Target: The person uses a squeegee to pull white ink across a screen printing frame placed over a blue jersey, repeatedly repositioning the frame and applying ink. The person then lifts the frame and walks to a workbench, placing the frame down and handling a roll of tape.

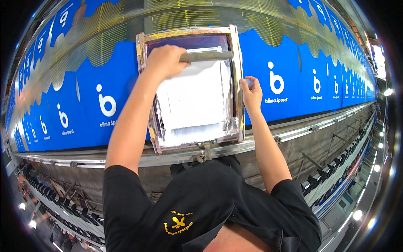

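A screen printing frame (239, 105) lies across the blue fabric pieces in front of me, with white ink (191, 98) spread over most of its mesh. My left hand (168, 61) is closed around the left end of a long grey squeegee (208, 56). The squeegee lies crosswise near the frame's far end, above the white ink. Beside the frame's right rail is my right hand (252, 91), its thumb at the rail and its fingers loosely curled. Blue shows through the gap between thumb and forefinger; no held thing can be made out there.
Blue fabric pieces (289, 84) with white printed logos line the long table on both sides. Yellow-striped marks (180, 17) cover the table's bare surface beyond. A metal rail (92, 159) runs along the near edge, with a bracket (202, 156) by the frame. Lower racks stand behind me.
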The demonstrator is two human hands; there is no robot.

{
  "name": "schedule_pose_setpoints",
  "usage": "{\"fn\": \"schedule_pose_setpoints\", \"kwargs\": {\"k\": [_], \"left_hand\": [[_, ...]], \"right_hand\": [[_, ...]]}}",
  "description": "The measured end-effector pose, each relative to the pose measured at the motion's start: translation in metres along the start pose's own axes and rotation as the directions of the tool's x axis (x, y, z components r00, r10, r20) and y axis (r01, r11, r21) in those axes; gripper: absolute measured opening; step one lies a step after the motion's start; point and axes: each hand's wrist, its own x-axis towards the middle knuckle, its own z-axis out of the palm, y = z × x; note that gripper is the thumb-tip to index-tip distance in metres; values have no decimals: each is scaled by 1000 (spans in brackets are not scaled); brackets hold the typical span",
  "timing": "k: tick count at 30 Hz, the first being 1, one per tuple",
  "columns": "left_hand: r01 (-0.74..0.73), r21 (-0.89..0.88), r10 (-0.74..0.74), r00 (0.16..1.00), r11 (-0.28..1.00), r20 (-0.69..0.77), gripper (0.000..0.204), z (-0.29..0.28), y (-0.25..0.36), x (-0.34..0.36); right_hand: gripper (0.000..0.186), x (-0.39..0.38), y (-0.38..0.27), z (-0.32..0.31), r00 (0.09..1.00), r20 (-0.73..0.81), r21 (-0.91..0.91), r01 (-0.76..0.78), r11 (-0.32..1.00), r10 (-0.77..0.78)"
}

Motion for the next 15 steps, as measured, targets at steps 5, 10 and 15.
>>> {"fn": "schedule_pose_setpoints", "kwargs": {"k": [5,10,15], "left_hand": [[112,-28,-106,983,993,153,44,1,-19,40],[98,120,-105,993,988,55,37,-4,-13,39],[169,82,-171,985,982,19,32,13,2,18]], "right_hand": [[48,18,-50,2,929,-231,-274,223,935,-289],[51,79,-156,41,645,430,-244,757,607,-632],[39,67,-147,67,697,482,-435,716,545,-531]]}}
